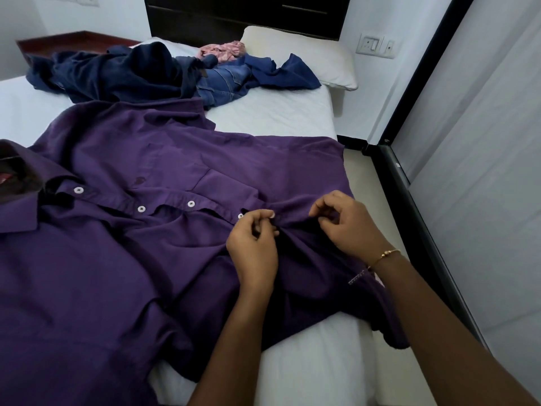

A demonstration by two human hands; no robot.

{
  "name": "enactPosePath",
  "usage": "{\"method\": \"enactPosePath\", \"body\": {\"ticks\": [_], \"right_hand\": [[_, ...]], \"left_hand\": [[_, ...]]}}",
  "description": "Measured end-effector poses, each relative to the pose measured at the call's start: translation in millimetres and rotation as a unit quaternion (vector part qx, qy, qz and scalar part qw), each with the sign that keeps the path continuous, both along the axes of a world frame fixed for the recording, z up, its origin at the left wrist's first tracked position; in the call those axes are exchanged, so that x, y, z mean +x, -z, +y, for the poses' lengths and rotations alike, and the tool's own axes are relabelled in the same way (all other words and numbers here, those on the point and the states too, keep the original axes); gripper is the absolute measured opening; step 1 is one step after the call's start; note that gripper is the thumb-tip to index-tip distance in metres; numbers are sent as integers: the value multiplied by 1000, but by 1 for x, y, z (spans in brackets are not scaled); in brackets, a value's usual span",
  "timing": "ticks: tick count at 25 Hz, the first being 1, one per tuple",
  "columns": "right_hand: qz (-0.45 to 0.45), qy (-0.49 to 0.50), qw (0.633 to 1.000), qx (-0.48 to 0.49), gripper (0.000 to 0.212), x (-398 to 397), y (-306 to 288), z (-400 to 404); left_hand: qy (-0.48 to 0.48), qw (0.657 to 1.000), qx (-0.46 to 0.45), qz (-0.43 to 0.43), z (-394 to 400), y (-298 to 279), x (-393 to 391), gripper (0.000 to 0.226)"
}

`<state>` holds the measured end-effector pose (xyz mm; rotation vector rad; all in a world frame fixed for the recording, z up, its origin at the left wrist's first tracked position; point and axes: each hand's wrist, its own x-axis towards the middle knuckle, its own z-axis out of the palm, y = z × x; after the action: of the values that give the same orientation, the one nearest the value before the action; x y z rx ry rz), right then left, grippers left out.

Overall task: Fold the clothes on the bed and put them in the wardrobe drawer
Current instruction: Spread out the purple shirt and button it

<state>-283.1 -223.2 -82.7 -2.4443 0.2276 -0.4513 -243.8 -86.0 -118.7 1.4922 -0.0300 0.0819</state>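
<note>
A purple button-up shirt lies spread front-up across the white bed, its collar at the left and its hem toward the right edge. White buttons run along its placket. My left hand pinches the placket fabric beside a white button near the lower part of the shirt. My right hand, with a gold bracelet on the wrist, pinches the same placket a little further toward the hem. Both hands are close together over the front opening.
A heap of dark blue garments, blue jeans and a pink cloth lies at the bed's far side by a white pillow. A dark headboard stands behind. A pale sliding door runs along the right beyond a narrow strip of floor.
</note>
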Motion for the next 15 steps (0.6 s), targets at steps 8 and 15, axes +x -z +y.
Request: {"method": "enactPosePath", "body": {"ticks": [8, 15], "right_hand": [[-7, -20, 994, -106, 15, -2, 16, 3], [40, -141, 984, -103, 28, 6, 16, 21]], "left_hand": [[-139, 983, -99, 74, 22, -2, 19, 36], [-109, 949, 290, -66, 38, -13, 14, 52]]}}
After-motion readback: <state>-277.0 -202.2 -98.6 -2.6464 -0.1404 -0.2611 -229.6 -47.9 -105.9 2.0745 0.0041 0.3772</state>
